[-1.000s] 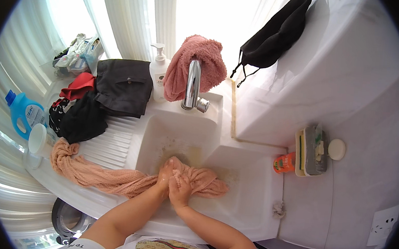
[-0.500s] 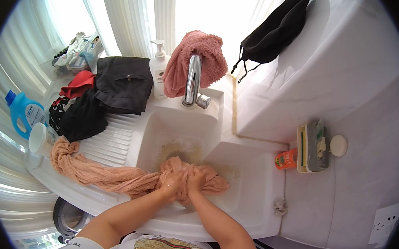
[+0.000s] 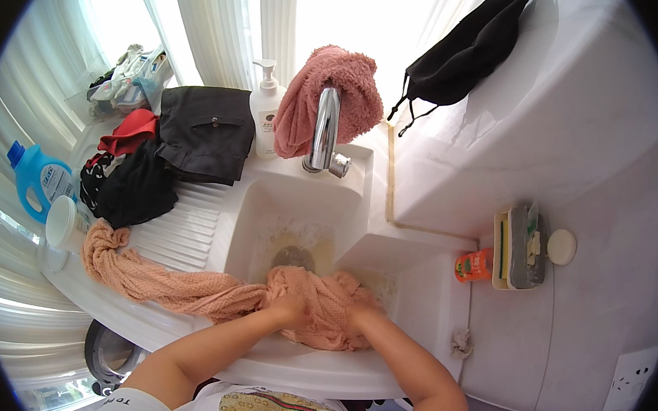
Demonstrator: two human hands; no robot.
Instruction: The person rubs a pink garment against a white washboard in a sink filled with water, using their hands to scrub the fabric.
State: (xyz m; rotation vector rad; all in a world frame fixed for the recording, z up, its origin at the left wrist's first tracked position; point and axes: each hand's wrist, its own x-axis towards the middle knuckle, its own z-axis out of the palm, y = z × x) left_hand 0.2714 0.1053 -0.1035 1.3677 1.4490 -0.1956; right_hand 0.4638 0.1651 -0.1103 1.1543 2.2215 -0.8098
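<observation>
A long peach knitted cloth [image 3: 181, 286] trails from the ribbed draining board into the white sink basin [image 3: 261, 215]. My left hand [image 3: 288, 309] grips a wet bunch of it at the basin's near edge. My right hand [image 3: 357, 315] clutches the same bunch a little to the right, the two hands apart. Wet folds of the cloth [image 3: 321, 299] bulge between them. The drain [image 3: 293, 257] lies just beyond the bunch.
A chrome tap [image 3: 324, 131] with a pink towel [image 3: 331, 96] draped over it stands behind the basin, beside a white pump bottle [image 3: 265, 110]. Dark clothes [image 3: 194, 131] are piled left. A blue detergent bottle [image 3: 38, 180] and white cup [image 3: 65, 223] sit far left.
My hands were pressed together on the cloth; they have spread apart sideways, pulling the wet bunch wider at the basin's near edge.
</observation>
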